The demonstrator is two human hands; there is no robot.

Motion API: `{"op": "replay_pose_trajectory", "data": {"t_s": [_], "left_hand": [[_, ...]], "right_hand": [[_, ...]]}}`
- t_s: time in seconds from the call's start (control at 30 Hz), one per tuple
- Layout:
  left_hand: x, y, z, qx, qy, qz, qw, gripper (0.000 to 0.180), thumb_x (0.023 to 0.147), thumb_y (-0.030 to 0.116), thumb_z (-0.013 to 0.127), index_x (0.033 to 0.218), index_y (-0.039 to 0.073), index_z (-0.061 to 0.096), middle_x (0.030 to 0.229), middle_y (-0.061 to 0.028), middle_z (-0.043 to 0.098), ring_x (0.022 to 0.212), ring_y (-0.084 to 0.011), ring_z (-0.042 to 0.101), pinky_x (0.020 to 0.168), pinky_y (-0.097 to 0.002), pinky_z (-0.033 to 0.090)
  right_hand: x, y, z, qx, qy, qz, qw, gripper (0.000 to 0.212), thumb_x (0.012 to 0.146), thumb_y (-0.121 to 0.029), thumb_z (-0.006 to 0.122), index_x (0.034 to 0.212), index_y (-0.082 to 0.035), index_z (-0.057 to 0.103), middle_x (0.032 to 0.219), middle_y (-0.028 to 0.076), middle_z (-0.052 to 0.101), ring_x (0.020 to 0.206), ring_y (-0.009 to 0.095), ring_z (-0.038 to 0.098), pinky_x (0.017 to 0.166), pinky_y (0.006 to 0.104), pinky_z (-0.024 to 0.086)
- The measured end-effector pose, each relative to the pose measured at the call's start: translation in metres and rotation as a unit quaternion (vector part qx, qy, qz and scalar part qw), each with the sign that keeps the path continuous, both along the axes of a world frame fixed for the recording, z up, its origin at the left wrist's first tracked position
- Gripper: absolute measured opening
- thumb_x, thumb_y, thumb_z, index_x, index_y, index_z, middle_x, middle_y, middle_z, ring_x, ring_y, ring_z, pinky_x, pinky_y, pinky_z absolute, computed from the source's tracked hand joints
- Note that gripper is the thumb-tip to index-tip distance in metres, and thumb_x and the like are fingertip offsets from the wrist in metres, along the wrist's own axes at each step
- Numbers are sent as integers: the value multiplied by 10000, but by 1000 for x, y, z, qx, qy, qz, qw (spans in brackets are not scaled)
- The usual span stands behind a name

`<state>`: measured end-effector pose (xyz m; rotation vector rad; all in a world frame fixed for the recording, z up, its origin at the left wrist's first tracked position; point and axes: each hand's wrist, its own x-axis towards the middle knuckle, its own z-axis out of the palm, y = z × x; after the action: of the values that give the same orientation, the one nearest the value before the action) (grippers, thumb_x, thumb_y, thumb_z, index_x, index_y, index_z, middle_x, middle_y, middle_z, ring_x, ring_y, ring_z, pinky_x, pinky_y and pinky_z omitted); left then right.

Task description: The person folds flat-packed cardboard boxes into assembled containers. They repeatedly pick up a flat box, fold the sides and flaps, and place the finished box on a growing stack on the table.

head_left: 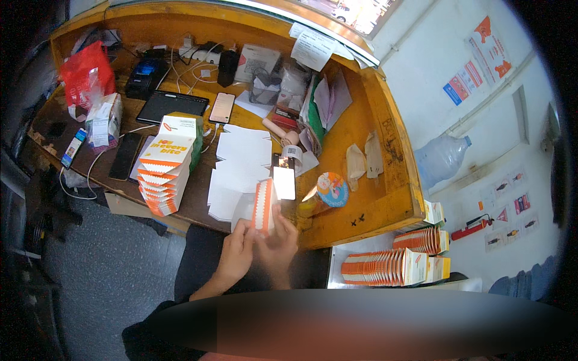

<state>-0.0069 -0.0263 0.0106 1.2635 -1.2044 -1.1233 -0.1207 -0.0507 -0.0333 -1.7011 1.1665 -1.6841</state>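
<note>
Between my hands, over the table's front edge, is a small carton, white with an orange band and a zigzag edge. My left hand pinches its lower left side with thumb and fingers. On the opposite side my right hand, somewhat smeared by motion, has its fingers closed against the carton. Flat white carton blanks lie just beyond my hands, printed side not showing. To the left stands a nested stack of folded cartons, white and orange with yellow lettering.
Rows of folded cartons fill a container at right. Near them sits a round blue-lidded tub. Phones, a black tablet, cables and a red bag occupy the desk's back and left. A wooden ledge borders the right.
</note>
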Motion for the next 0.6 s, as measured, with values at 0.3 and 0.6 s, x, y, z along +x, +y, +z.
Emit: {"op": "replay_pose_trajectory", "data": {"t_s": [0.3,0.6], "left_hand": [[0,-3,4,44,55,-78,994,118,1033,114,455,989,15,503,828,-69,622,795,-116,589,728,-286,472],[1,-8,-26,36,184,-111,976,114,1036,151,492,1001,43,500,926,-25,599,875,-73,547,794,-245,455]], "right_hand": [[-8,4,5,-36,82,27,996,633,836,6,690,1395,17,393,1510,283,341,1441,403,272,1157,491,269],[-28,-2,10,50,134,173,974,892,767,-51,713,1509,1,221,1564,255,211,1466,416,195,1177,515,200]]}}
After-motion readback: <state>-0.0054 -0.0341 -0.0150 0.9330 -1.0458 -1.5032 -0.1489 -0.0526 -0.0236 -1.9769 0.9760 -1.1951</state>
